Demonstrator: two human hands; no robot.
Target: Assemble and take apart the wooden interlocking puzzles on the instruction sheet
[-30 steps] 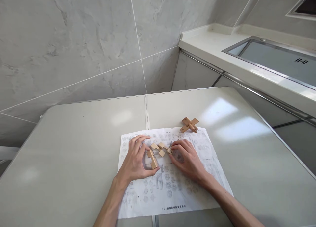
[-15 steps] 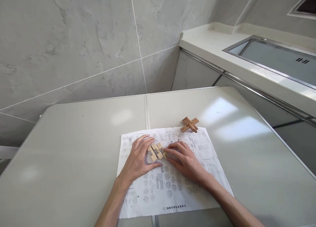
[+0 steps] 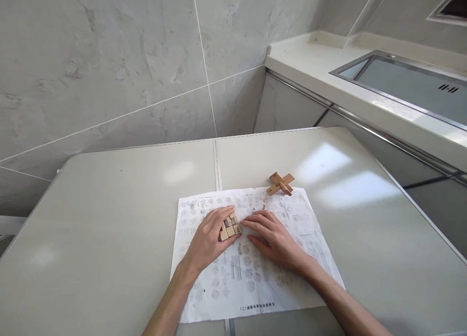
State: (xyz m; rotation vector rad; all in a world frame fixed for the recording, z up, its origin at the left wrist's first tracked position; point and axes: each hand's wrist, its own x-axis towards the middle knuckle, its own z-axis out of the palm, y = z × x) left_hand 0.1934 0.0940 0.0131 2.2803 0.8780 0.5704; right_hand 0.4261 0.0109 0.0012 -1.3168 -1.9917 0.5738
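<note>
Several notched wooden puzzle pieces (image 3: 230, 227) lie pressed side by side in a compact block on the printed paper sheet (image 3: 219, 302). One piece carries a dark mark like a 3. My left hand (image 3: 208, 234) is closed round the block from the left, fingers along the far side and thumb along the near side, hiding its left end. Just right of the block rests my right hand (image 3: 272, 238), fingers curved and thumb apart, nothing visible between them. Its fingertips come close to the block's right edge; whether they touch it I cannot tell.
A crossed wooden puzzle assembly (image 3: 280, 183) stands at the sheet's far right edge. The pale table (image 3: 109, 229) has a seam down its middle. Behind it rises a grey tiled wall (image 3: 127, 58); on the right runs a counter (image 3: 299, 58) with a sink (image 3: 408, 83).
The spread-out puzzle pieces have been pushed together into a tighter block. My left hand has closed in round them; my right hand has hardly moved.
</note>
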